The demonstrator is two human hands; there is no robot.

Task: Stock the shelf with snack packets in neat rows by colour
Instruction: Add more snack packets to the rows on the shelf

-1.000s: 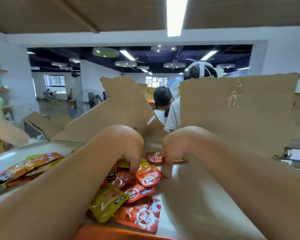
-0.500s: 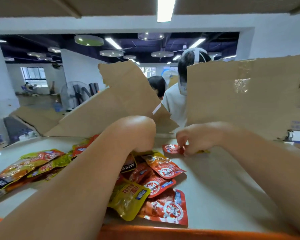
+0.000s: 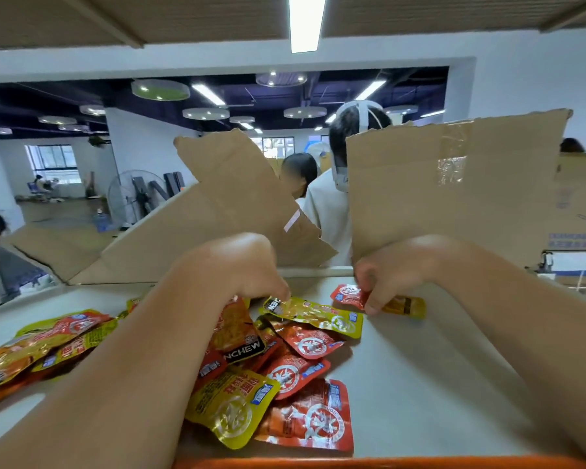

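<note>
Your left hand (image 3: 244, 269) is curled down over the mixed pile (image 3: 285, 367) mid-shelf, fingertips pinching the dark sealed end of a yellow packet (image 3: 318, 316) lying on top at the pile's far side. Your right hand (image 3: 396, 269), further right & near the far edge, has thumb + fingers curled on a red packet (image 3: 345, 294), w/ an amber packet (image 3: 405, 305) just beside it under the fingers; can't tell if that one's gripped too. A second loose heap (image 3: 48, 340) sits far left on the white shelf (image 3: 437, 384). Expect light, floppy foil pouches, prob. slick & crinkly, so they'll slide off each other. Take each by a flat crimped end seal or across both edges, not the puffy middle. A light pinch should do; a hard squeeze could crush what's inside. Lay flat & press so they don't skate.
</note>
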